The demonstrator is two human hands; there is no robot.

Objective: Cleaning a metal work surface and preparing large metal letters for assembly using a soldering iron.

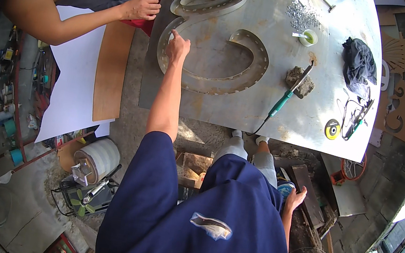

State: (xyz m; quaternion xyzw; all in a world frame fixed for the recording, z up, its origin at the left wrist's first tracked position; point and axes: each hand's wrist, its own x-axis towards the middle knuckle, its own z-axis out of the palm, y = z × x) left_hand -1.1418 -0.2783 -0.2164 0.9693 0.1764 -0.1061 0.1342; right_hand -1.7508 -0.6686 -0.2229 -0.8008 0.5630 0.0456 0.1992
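Observation:
My left hand [177, 48] reaches out over the metal table with its index finger extended and the other fingers loosely bent. The fingertip is at the edge of a curved metal strip [208, 87], which stands on edge in a swirl with small light tabs along its foot. Nothing shows in this hand. Down at my right side is my right hand [296, 198], its fingers apart and loosely bent. A round blue can [286, 188] sits beside it, partly covered by my dark blue shirt; I see no grip on it.
A co-worker's hand [140, 8] rests near the table's left edge. A soldering iron [291, 93] leans on a stone block [303, 82]. Farther right are a cup [308, 38], black cloth [359, 66] and a yellow-black disc [332, 128]. Metal bits [303, 13] lie scattered at the back.

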